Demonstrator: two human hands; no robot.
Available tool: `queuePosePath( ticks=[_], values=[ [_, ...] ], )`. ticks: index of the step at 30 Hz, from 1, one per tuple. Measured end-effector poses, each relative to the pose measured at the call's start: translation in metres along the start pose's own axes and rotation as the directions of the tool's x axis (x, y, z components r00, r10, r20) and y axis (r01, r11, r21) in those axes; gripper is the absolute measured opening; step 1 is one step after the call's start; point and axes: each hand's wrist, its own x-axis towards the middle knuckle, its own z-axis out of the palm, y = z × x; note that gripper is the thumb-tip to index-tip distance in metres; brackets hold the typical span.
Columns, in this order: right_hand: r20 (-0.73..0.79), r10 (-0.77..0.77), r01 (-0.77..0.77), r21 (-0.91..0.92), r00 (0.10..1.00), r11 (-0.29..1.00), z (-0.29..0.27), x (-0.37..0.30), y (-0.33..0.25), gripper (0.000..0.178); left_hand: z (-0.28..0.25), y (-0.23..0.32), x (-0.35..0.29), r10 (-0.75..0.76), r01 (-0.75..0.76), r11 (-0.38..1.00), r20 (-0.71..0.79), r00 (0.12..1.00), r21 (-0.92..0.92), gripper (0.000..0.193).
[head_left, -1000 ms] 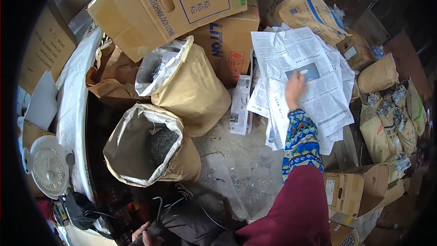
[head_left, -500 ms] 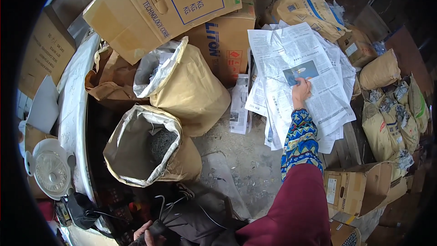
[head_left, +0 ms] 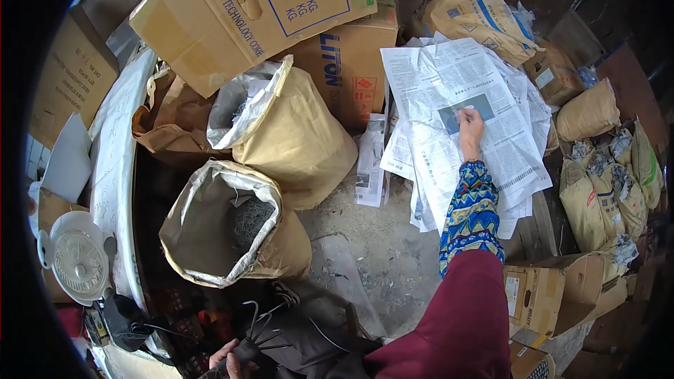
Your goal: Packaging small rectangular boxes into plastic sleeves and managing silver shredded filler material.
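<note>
The right hand (head_left: 471, 130) has shifted farther over the newspaper (head_left: 502, 151), seemingly still handling it; fingers bunched, any pinch unclear. Nearer, the left hand (head_left: 226, 361) grips a pronged tool (head_left: 247, 349).

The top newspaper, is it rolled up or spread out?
Spread out: the top newspaper lies broad over other papers, beneath the right hand. I can't tell whether it's folded underneath.

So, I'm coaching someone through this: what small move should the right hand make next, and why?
Perhaps pinch and lift the top newspaper sheet. The right hand is already at its dark picture, more papers lie beneath, and the left hand is occupied, holding a black pronged tool.
</note>
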Motion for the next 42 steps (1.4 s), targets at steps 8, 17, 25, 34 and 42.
queuePosePath(
  ticks=[8, 17, 25, 34, 42],
  values=[
    [0.348, -0.36, 0.498, -0.673, 0.866, 0.547, -0.001, -0.005, -0.032, 0.016, 0.002, 0.001, -0.001, 0.014, -0.013, 1.0, 0.025, 1.0, -0.021, 0.025],
    [0.096, -0.212, 0.223, -0.649, 0.973, 0.727, -0.003, 0.032, 0.003, 0.02, 0.01, 0.007, -0.003, -0.011, 0.011, 1.0, 0.036, 0.999, -0.012, 0.024],
    [0.218, -0.491, 0.515, -0.587, 0.843, 0.624, 0.03, -0.021, -0.064, 0.022, 0.001, 0.0, -0.014, -0.22, 0.201, 0.966, -0.105, 0.97, -0.163, 0.028],
    [0.447, -0.83, 0.531, 0.638, 0.335, 0.558, 0.099, -0.236, -0.316, 0.045, 0.012, 0.016, 0.011, -0.112, 0.142, 0.964, 0.14, 0.984, -0.226, 0.016],
    [0.312, -0.949, -0.472, 0.831, -0.041, 0.293, 0.033, -0.309, -0.465, 0.083, 0.044, 0.036, 0.103, 0.185, -0.201, 0.979, 0.291, 0.939, 0.026, 0.012]
  ],
)
